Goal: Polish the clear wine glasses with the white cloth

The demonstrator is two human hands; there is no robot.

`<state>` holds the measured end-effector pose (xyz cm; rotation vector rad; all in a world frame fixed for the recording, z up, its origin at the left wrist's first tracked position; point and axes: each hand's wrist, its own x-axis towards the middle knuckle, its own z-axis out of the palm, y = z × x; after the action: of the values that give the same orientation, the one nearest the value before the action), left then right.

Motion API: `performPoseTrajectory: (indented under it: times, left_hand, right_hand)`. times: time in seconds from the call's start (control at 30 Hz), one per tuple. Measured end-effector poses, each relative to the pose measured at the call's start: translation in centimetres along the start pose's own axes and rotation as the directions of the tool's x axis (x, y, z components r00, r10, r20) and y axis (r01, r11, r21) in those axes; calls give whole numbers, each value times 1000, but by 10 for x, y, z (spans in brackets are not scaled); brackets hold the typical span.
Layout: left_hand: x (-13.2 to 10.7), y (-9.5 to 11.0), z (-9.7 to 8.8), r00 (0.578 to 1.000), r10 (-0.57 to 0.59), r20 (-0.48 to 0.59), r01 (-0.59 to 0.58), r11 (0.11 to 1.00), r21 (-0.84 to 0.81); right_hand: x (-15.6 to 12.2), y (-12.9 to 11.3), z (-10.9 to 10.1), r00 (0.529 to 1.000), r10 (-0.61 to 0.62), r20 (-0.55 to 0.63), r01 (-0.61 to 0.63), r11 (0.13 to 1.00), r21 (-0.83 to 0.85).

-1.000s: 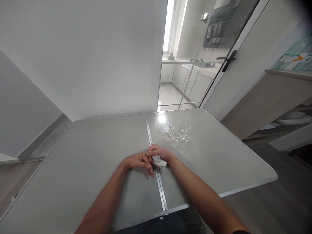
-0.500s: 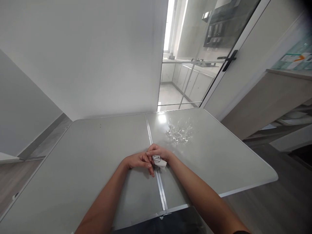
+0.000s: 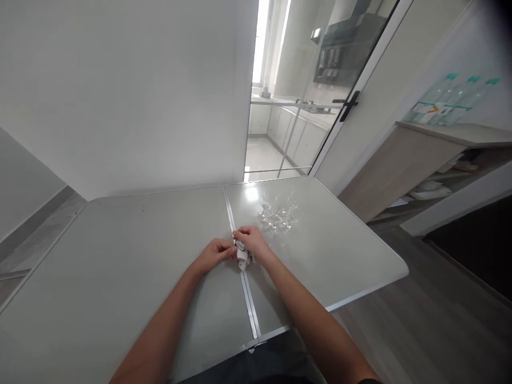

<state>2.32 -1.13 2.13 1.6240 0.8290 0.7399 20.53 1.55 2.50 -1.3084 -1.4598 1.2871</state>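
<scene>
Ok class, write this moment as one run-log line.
right grip: holding white cloth; left grip: at cloth's left side; stemmed glasses: clustered on table

two hands (image 3: 213, 255), one cloth (image 3: 242, 258), one table (image 3: 160, 266), three bottles (image 3: 456, 102), at least four glasses (image 3: 263, 215) (overlapping, exact count unclear).

Crumpled wad (image 3: 242, 259): soft, matt, creased; cloth or paper cannot be told. Table (image 3: 176, 229): smooth top, semi-gloss, reflecting light. Seam strips (image 3: 249, 304): bright metal. Stemmed glasses (image 3: 282, 212): clear, glossy. Bottles (image 3: 444, 106): transparent plastic. Cabinet (image 3: 386, 168): matt, wood-look. Wall (image 3: 160, 96): smooth, matt.
</scene>
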Motion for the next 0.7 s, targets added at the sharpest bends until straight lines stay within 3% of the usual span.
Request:
performPoseTrajectory:
  times: [0.07,0.13,0.27,0.37,0.47,0.57,0.7]
  left_hand:
    - [2,-3,2,986,-9,-167,15,999,37]
    - [4,-4,2,950,-16,-313,40,997,69]
    - [8,-4,7,855,58,-516,80,967,242]
    - [16,0,23,830,86,-551,140,924,355]
    - [37,5,51,852,-43,-521,249,910,332]
    - [69,11,82,874,-121,-471,302,893,333]
    - [113,16,110,863,-142,-484,374,825,423]
  right_hand:
    - [-14,-1,-14,970,-36,-241,-14,979,-203]
    - [-34,1,-35,908,-78,-411,-79,933,-350]
    - [-66,15,-87,802,-127,-583,-216,849,-483]
    - [-64,27,-126,776,-66,-627,-323,813,-485]
    - [-45,34,-152,801,43,-597,-396,786,-475]
    - [-26,35,-160,827,75,-558,-406,766,-499]
    - [-15,36,-158,798,33,-602,-433,727,-534]
